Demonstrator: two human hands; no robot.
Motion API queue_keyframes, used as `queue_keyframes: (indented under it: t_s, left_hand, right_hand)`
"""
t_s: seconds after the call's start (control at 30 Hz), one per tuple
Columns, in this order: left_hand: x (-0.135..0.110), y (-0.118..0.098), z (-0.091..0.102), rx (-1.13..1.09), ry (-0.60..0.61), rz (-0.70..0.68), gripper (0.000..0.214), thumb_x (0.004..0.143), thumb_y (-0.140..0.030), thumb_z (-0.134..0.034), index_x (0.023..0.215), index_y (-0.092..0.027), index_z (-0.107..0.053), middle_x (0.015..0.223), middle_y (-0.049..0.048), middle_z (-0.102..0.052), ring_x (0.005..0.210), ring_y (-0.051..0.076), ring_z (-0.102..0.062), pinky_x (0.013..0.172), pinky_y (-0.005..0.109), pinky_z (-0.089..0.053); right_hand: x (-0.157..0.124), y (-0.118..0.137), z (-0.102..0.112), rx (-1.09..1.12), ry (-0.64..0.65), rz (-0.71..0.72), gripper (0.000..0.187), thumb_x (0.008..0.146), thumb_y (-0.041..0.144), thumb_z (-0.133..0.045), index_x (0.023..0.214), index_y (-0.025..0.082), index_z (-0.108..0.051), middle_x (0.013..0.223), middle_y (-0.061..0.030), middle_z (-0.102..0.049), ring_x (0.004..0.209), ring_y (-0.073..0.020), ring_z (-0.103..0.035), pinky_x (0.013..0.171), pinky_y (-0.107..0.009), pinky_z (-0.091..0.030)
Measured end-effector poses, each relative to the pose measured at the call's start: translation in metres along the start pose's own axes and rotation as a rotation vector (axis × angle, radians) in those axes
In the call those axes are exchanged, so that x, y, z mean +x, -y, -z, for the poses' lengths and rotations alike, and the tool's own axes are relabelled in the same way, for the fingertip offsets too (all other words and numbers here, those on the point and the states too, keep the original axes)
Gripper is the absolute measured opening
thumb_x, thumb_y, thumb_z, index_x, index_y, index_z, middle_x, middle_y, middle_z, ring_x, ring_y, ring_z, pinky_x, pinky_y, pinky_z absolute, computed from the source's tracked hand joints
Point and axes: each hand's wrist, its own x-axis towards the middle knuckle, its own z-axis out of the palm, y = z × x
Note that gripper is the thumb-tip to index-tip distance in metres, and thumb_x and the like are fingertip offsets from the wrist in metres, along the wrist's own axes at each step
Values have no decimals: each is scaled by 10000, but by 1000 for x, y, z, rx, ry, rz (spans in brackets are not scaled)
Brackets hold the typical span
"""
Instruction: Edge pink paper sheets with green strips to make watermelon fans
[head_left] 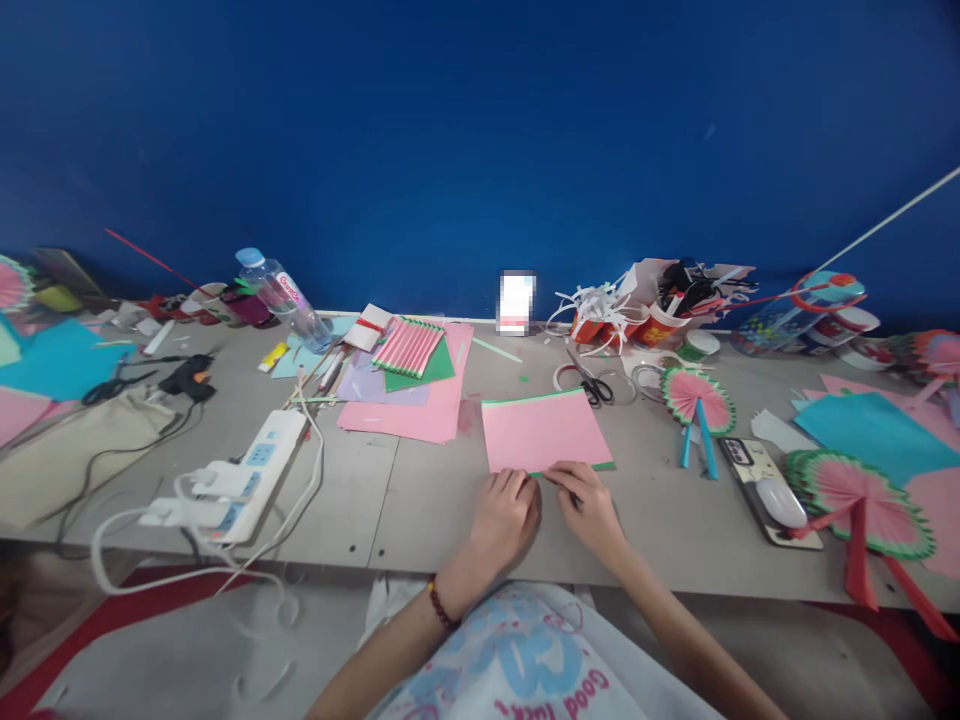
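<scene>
A pink sheet of paper [547, 430] with green strips along its far and near edges lies on the table in front of me. My left hand [507, 512] rests at its near edge, fingers curled and pressed together on the green border. Just to the right, my right hand [588, 502] pinches the same edge between thumb and fingers. The fingertips of both hands are close together, and they partly hide the border there. Beyond the sheet's far right corner lie black-handled scissors [596, 388] and a roll of tape [568, 378].
To the left are a pleated pink-and-green paper [409, 347] on stacked sheets, a power strip [262, 470] with cables and a tilted bottle [289, 295]. On the right lie paper fans [862, 500], a phone [757, 490] with a mouse [781, 502] on it, and cups of scraps [664, 325].
</scene>
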Motion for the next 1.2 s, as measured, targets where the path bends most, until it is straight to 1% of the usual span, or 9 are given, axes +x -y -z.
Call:
queue_keyframes:
  t_s: [0.17,0.53,0.67,0.77,0.83,0.93,1.07,1.2]
  left_hand:
    - [0,2,0,3,5,-6,158,873,-124,-520,1009,-157,-595,973,72,-611,894,230,-547,766,382,-465]
    - [0,0,2,0,-13,-19,183,887,-125,-487,1031,-159,-596,972,86,-612,899,228,-555,763,382,-473]
    - [-1,1,0,8,-13,-23,174,881,-125,-499,1020,-159,-598,971,84,-610,893,228,-552,763,383,-473]
    - [0,1,1,5,-5,-24,167,889,-137,-502,1025,-160,-597,964,82,-606,895,228,-551,764,383,-476]
    - [0,0,2,1,-11,-17,163,898,-143,-493,1021,-163,-598,964,84,-605,898,226,-553,769,385,-477]
    - [1,-1,3,1,-12,-15,158,902,-147,-492,1016,-166,-599,966,85,-606,901,225,-555,770,384,-478]
    - [1,-1,4,2,-12,-14,153,891,-138,-507,1012,-162,-598,961,79,-608,885,223,-552,760,379,-478]
    - [1,-1,4,7,-4,-13,143,894,-142,-504,999,-163,-598,938,74,-605,875,223,-553,749,377,-478]
  right_hand:
    - [-3,1,1,-25,44,43,423,793,25,-441,1063,222,-700,999,-83,-644,943,-222,-582,836,-389,-513]
    - [-5,2,1,-100,60,104,427,794,10,-446,1090,190,-695,1032,-106,-631,958,-233,-565,845,-406,-507]
    - [-4,2,2,-88,48,94,415,809,22,-437,1089,203,-684,1025,-92,-644,964,-229,-577,854,-396,-510]
    - [-1,1,4,-83,28,42,419,823,34,-426,1123,206,-663,1020,-86,-646,962,-220,-595,848,-374,-520]
    - [1,1,4,-98,38,12,421,827,41,-423,1135,205,-658,1016,-88,-634,944,-215,-601,824,-360,-528]
    - [5,3,5,-135,77,35,416,814,37,-428,1110,199,-671,1004,-95,-618,915,-215,-597,802,-354,-531]
    - [9,6,4,-204,117,91,426,792,30,-446,1107,202,-676,1023,-98,-619,927,-225,-581,816,-369,-526]
    - [11,8,3,-264,144,67,421,796,41,-451,1123,192,-671,1047,-106,-623,947,-240,-568,816,-387,-530]
